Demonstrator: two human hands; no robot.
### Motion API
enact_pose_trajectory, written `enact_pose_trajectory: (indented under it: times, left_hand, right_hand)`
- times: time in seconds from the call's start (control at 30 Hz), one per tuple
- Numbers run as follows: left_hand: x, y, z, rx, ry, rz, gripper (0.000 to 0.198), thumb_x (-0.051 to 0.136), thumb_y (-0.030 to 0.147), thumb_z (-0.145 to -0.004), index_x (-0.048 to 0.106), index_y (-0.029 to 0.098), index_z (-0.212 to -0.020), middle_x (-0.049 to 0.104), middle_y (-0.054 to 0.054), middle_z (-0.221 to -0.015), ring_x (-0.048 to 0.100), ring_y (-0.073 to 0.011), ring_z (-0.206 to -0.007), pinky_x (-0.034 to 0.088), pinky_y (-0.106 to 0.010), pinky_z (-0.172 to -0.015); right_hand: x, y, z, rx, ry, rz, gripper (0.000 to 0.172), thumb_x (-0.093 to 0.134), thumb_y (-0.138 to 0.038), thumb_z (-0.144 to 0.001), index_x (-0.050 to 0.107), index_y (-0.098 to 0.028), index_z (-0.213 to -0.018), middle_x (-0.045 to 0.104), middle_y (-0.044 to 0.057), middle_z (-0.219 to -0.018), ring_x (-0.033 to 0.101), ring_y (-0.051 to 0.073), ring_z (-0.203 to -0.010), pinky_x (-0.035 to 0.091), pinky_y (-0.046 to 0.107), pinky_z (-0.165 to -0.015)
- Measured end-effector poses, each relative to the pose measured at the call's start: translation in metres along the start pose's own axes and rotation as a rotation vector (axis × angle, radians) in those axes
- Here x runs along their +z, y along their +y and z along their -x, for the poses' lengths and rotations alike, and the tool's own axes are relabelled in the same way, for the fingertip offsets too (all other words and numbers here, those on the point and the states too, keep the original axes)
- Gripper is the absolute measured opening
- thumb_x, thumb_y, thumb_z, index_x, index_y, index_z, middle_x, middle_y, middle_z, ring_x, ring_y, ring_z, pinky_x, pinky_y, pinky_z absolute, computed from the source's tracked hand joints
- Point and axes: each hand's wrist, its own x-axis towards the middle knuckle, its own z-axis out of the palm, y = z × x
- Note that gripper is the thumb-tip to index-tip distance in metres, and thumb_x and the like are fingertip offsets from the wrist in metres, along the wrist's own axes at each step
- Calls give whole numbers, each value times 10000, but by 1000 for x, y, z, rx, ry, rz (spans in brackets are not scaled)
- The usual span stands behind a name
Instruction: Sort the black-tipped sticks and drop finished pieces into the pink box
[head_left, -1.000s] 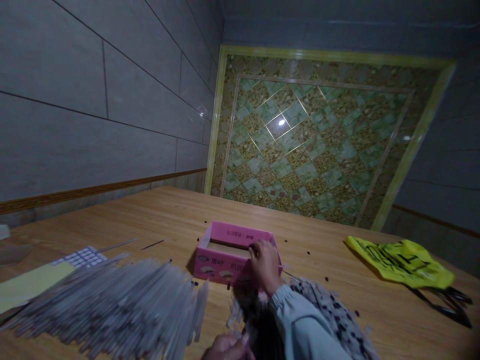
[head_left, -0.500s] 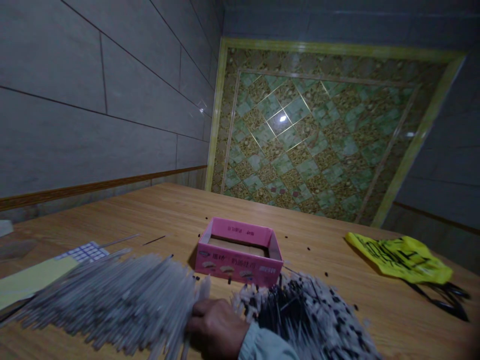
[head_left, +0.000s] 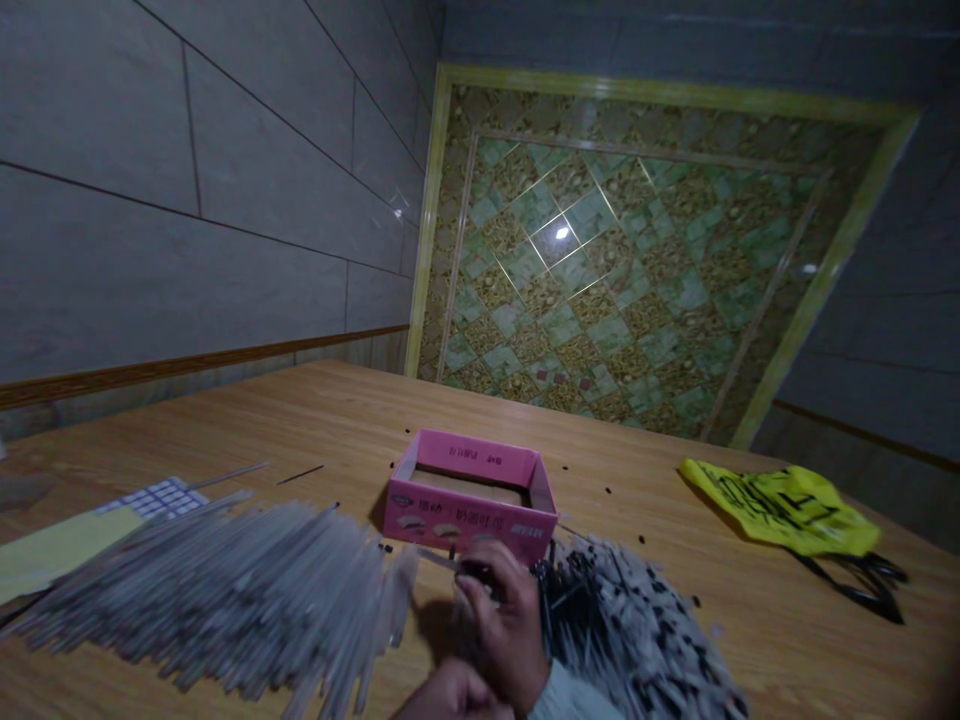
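My right hand, in a light blue sleeve, is closed in front of the pink box. A thin greyish tube juts left from its fingertips, and something pale and blurred shows beneath the fingers. My left hand is curled just below, at the bottom edge, close against the right; whatever is inside it is hidden. To the left of both hands lies a wide pile of thin clear tubes. On the right, partly behind my right wrist, is another pile of thin pieces with black parts.
The open pink cardboard box stands beyond my hands. A yellow bag with black print and black straps lies at right. Pale yellow paper and a blue-checked piece lie left. Small black bits dot the wooden table.
My right hand has lifted away from the clear tubes and moved right and farther forward, near the box. My left hand has come into view at the bottom. The view has shifted slightly.
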Motion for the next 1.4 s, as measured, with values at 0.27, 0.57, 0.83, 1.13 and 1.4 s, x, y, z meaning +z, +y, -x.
enact_pose_trajectory:
  times: [0.27, 0.57, 0.83, 1.13, 1.4]
  left_hand:
    - [0, 18, 21, 209, 311, 430, 286, 679, 333, -683, 620, 141, -887, 671, -51, -728, 618, -146, -639, 468, -224, -518]
    - [-16, 17, 18, 316, 499, 435, 283, 693, 259, -688, 656, 122, -933, 659, -37, -753, 587, -95, -627, 462, -166, -504]
    - [-19, 14, 15, 277, 587, 432, 260, 686, 243, -695, 659, 111, -917, 627, -21, -670, 546, -68, -530, 422, -145, -428]
    - [-17, 13, 15, 227, 542, 388, 340, 714, 326, -657, 662, 123, -925, 607, -7, -617, 533, -70, -523, 418, -147, -429]
    - [-18, 12, 13, 217, 514, 413, 332, 714, 344, -653, 665, 132, -904, 588, 7, -585, 512, -60, -495, 397, -142, -425]
  right_hand:
    - [-23, -2, 40, -95, 62, -20, 169, 507, -104, -799, 577, -210, -911, 614, 41, -862, 576, 177, -814, 463, 287, -715]
    - [-39, 12, 43, -37, -169, 305, 170, 530, -152, -801, 562, -206, -959, 604, 44, -886, 537, 185, -840, 417, 281, -705]
    - [-64, 20, 40, 281, -250, 800, 182, 504, -86, -775, 593, -235, -718, 597, 3, -768, 521, 180, -809, 337, 254, -656]
    - [-49, 14, 49, 451, -350, 1021, 29, 621, -233, -715, 633, -210, -726, 666, 43, -798, 614, 224, -753, 340, 279, -597]
    - [-40, 16, 52, 524, -399, 1130, 65, 626, -198, -717, 674, -170, -750, 697, 97, -771, 644, 277, -778, 403, 312, -634]
